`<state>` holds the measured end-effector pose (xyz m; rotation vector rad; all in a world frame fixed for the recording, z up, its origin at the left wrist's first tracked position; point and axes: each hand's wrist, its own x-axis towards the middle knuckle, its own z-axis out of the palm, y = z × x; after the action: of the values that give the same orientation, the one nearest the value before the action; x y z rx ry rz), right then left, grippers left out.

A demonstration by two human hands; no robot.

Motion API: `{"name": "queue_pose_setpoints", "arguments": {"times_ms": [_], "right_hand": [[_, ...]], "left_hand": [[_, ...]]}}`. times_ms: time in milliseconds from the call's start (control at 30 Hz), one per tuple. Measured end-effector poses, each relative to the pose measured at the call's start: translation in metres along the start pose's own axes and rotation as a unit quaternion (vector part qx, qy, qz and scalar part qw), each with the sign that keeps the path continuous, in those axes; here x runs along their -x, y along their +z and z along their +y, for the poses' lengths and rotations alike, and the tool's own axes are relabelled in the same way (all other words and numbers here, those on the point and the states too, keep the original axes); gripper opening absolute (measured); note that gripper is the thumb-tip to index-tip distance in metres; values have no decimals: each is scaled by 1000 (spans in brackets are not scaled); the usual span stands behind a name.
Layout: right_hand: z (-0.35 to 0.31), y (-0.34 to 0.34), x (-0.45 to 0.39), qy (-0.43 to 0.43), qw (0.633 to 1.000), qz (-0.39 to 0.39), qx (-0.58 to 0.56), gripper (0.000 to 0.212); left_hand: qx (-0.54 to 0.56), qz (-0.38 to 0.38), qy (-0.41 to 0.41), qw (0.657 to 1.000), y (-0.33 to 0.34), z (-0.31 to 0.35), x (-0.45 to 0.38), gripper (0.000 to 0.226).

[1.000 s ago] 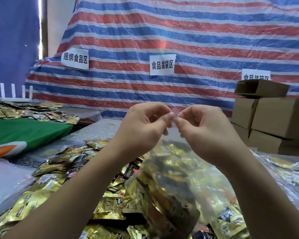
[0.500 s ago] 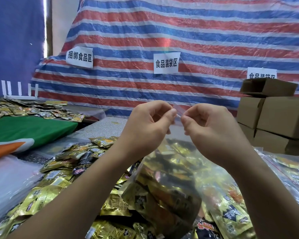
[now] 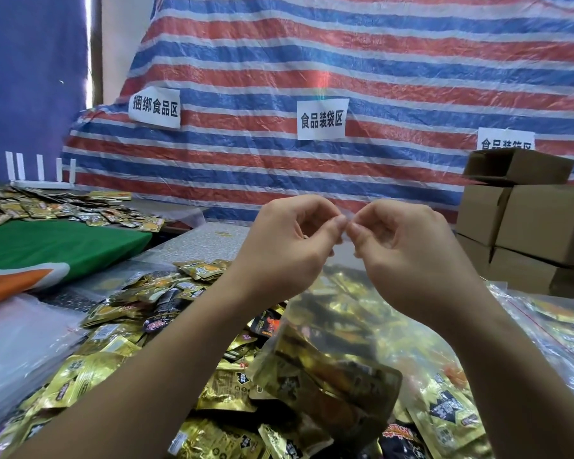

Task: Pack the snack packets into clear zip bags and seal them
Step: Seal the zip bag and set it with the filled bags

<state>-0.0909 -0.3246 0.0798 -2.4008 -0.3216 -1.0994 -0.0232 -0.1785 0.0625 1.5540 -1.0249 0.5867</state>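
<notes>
A clear zip bag [image 3: 342,329] filled with gold and black snack packets hangs in front of me over the table. My left hand [image 3: 289,246] and my right hand [image 3: 408,250] meet at the bag's top edge, each pinching the zip strip between thumb and fingers, fingertips almost touching. Loose gold snack packets [image 3: 120,326] lie heaped on the table under and left of the bag. My hands hide most of the zip strip.
Cardboard boxes [image 3: 537,223] are stacked at the right. Filled clear bags [image 3: 550,323] lie at the right edge. An empty plastic bag [image 3: 17,346] lies at the left, beyond it a green cloth [image 3: 53,243] and more packets [image 3: 47,207]. A striped tarp [image 3: 345,61] with paper signs hangs behind.
Both hands stay pinched together at the bag's top. The hanging bag has shifted slightly right and swung a little beneath them.
</notes>
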Motion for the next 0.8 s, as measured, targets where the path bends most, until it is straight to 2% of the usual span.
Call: {"name": "queue_pose_setpoints", "arguments": {"times_ms": [333,567,800], "right_hand": [[2,3,0,18,1000,-4,11,21],[7,1,-2,27,1000,2,-10,19],[15,-1,-3,57,998,-9,-1,16]], "left_hand": [[-5,112,-18,994,-1,-6,-1,18],[-24,178,-17,984,-7,-7,-3,27],[-14,248,-32,968,-23,-18,-7,20]]}}
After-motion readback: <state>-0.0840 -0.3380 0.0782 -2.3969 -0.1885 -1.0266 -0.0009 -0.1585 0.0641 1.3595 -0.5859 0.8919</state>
